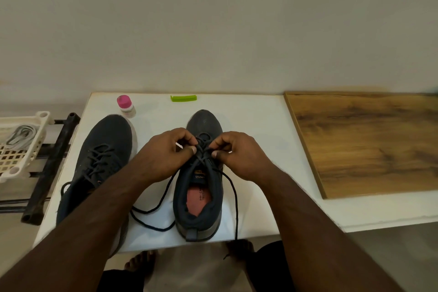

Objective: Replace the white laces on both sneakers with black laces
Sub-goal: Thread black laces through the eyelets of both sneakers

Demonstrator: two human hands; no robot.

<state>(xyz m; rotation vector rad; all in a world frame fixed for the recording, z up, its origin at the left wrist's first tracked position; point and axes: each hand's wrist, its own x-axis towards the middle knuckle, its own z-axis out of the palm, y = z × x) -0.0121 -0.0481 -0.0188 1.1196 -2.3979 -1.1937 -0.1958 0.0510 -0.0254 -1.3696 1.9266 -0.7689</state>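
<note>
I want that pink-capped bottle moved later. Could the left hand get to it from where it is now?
Probably yes. The pink-capped bottle stands in the open at the table's far edge, just beyond the left sneaker's toe, with nothing over it. But the left hand is pinching the black lace and would have to let go first.
</note>
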